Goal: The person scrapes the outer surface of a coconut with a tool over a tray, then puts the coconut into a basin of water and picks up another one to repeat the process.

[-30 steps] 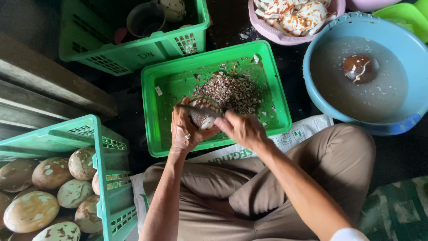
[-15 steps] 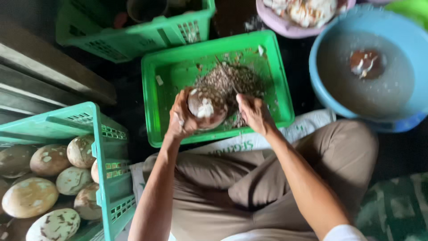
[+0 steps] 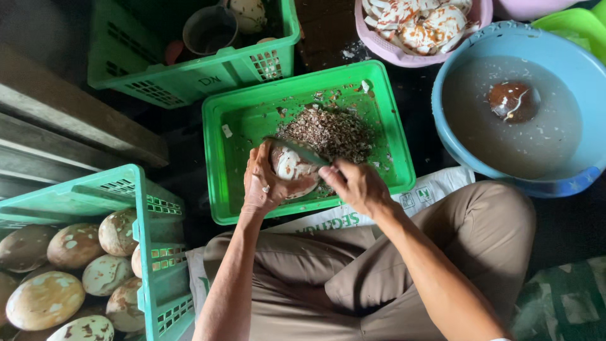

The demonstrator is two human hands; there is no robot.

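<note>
I am paring a half-peeled coconut over the green shavings tray: brown scraps are piling in that tray, peeled pieces fill the pink bowl beyond it, and unpeeled nuts wait in the crate left of it. My left hand is cupping the nut, fingers curled; my right hand is closed around the knife.

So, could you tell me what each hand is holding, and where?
The left hand cups a coconut from its side. The right hand grips a knife by the handle.
</note>
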